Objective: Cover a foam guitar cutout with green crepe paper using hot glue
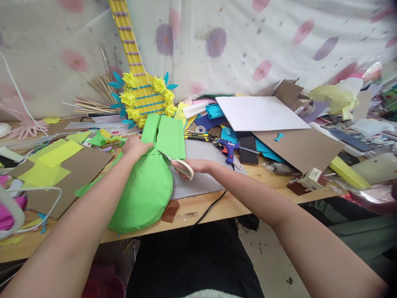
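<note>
scissors (171, 160) in the head view sit gripped by the right hand (196, 165), tips at the green paper (149, 188) on the table (238, 197), where the left hand (135, 147) rests, its pinch unclear; short, steady snips should cut cleanest.

Curtain (235, 62): pale, evenly bright under soft, diffuse light
White board (262, 114): very bright, nearly washed out
Green paper shape (145, 190): gently shaded, creases readable
Table (195, 203): soft, weak shadows; the space beneath falls dim
Black clothing (195, 260): too dark for much detail
Forearms (251, 194): stretched by the wide lens
Right-hand clutter (378, 124): smeared and soft, the frame's corners darkening
</note>
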The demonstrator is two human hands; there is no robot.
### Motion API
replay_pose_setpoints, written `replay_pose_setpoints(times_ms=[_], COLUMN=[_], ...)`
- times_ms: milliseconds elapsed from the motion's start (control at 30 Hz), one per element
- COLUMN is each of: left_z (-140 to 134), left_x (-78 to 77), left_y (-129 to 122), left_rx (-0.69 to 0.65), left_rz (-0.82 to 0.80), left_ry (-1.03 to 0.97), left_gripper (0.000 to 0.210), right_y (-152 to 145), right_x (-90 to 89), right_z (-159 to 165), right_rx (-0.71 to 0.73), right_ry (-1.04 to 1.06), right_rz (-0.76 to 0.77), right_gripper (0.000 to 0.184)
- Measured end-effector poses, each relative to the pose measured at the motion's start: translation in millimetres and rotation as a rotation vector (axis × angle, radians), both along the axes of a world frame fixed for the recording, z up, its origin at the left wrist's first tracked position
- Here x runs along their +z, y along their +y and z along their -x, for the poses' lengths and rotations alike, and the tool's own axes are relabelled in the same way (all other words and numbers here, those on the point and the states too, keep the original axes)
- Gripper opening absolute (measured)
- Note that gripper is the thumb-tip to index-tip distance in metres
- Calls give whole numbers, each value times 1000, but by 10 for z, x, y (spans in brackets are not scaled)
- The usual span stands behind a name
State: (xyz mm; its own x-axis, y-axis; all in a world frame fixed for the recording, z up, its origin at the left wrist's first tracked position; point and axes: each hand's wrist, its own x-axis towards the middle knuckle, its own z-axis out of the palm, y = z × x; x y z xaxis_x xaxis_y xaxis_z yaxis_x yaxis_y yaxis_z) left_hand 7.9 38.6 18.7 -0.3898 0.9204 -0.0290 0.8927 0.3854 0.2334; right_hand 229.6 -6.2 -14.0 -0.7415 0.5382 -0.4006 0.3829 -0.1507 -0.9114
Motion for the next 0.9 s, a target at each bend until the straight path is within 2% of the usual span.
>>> replay_pose_setpoints(times_ms=[100,333,500,667,900], left_z=[-14,-62,-40,-14,-34], left_x=[-2,35,46,82,54], left_y=[-6,-14,11,-9,23], left_rx=[-8,-12,-2,-3,10], left_rz=[-3,-3,15,29,28], left_ry=[1,7,13,0,20], left_gripper=[59,59,61,66,63], right_y=[-5,15,82,93,92], right_x=[0,82,84,119,139], right_z=[42,203,240,180,232], right_rx=[-16,-91,-91,-16,-46], right_ry=[-53,-53,-78,-90,-126], right_rz=[76,127,99,108,60], right_gripper=[57,53,54,53,55])
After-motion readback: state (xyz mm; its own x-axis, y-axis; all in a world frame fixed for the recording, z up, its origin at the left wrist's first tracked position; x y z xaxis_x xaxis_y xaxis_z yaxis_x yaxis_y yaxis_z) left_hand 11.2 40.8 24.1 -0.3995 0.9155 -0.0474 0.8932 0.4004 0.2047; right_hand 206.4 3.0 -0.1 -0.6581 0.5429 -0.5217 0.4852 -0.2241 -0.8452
